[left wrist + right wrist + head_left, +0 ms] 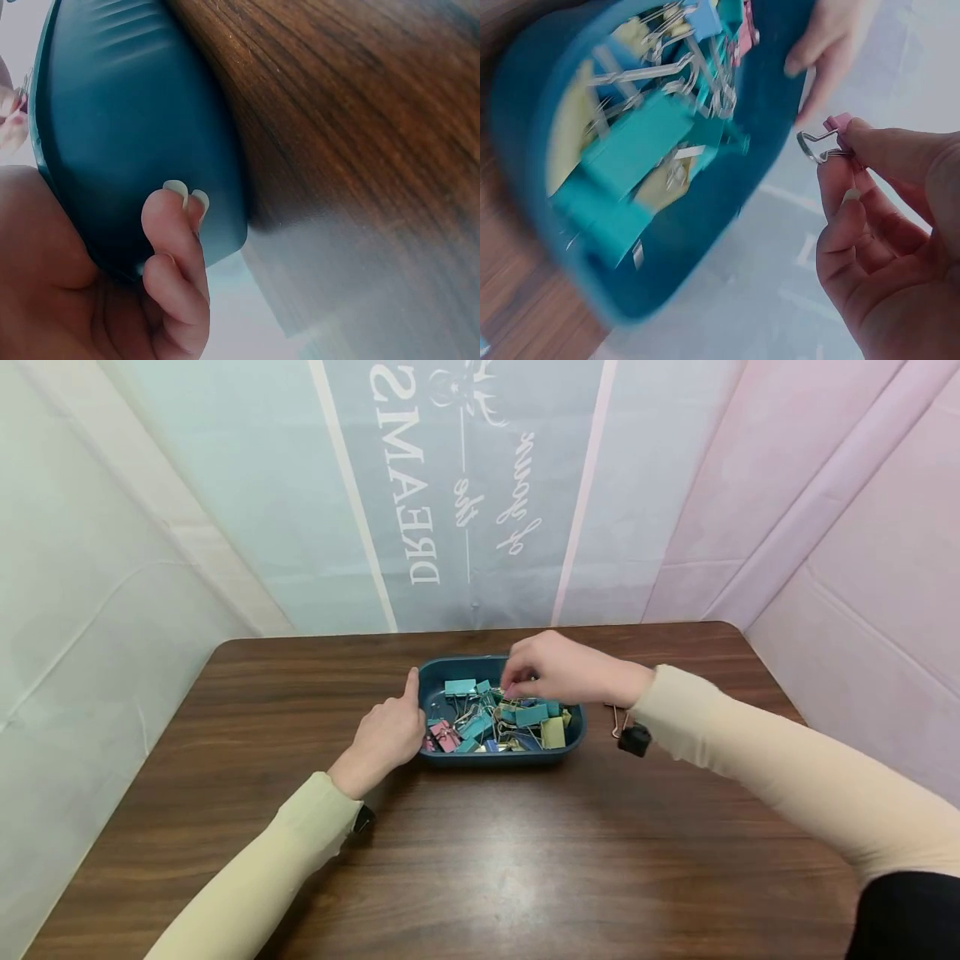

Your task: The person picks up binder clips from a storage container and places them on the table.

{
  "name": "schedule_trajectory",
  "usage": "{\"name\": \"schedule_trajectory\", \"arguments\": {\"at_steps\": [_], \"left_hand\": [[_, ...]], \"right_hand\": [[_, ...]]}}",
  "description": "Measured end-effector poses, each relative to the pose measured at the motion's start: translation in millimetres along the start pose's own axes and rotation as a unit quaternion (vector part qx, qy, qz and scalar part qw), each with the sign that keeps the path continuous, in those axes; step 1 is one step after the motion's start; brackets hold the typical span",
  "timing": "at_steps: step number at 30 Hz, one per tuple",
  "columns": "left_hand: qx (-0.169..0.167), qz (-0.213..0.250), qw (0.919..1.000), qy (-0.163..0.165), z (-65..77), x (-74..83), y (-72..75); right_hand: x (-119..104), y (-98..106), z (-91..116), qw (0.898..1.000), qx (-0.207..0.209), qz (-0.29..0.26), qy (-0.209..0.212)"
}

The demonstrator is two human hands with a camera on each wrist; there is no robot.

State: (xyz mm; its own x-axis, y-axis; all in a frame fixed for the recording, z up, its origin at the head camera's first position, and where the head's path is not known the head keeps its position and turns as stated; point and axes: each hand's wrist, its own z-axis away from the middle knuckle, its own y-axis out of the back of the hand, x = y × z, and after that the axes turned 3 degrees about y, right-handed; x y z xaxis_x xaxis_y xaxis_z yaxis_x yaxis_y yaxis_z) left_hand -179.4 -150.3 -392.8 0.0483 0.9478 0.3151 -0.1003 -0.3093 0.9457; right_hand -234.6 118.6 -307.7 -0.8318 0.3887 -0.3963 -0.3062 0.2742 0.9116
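Pale sleeves [255, 864] come up closest, over a brown surface [480, 860]. On the left side, the left hand [390, 731] grips the end of a blue bin [495, 759], with the thumb over the rim and some bent fingers pressing on the outside wall. The bin is long, and its long way runs from left to right, so it stretches off to the right of that hand. Inside, a few pink clips [445, 737] lie at the left end. Next, blue-green clips [476, 725] are all jumbled up in the middle, with silver handles sticking out every which way. Over the middle is a little pink clip [840, 124], pinched between the thumb and finger of the right hand [551, 668], with its silver handle poking out past the fingertips. That clip is up above the pile and not touching it, to the right of the left hand. The right hand comes in from the right side. At the right end of the bin sits a yellow clip [553, 733]. Past that, some thin wire loops [616, 732] show by the right cuff, but I cannot tell what they belong to.
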Motion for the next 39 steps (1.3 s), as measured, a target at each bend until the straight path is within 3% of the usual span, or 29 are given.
{"name": "schedule_trajectory", "arguments": {"at_steps": [10,17,25,30,39], "left_hand": [[0.0,-0.004,1.0,0.003,0.7,1.6,0.0],[-0.002,0.0,1.0,0.008,0.5,0.8,-0.5],[-0.001,0.006,1.0,0.005,0.7,0.2,-0.9],[0.001,0.005,1.0,0.002,0.3,0.8,-0.9],[-0.006,-0.003,1.0,0.005,-0.2,0.1,0.4]], "right_hand": [[39.3,14.3,69.8,0.994,0.052,-0.011,-0.096],[62.6,3.4,103.6,0.985,0.033,-0.031,-0.164],[79.0,-17.3,127.7,0.974,-0.001,-0.064,-0.218],[86.3,-26.9,136.7,0.973,-0.006,-0.054,-0.226],[93.4,-38.6,139.0,0.982,-0.01,-0.006,-0.191]]}}
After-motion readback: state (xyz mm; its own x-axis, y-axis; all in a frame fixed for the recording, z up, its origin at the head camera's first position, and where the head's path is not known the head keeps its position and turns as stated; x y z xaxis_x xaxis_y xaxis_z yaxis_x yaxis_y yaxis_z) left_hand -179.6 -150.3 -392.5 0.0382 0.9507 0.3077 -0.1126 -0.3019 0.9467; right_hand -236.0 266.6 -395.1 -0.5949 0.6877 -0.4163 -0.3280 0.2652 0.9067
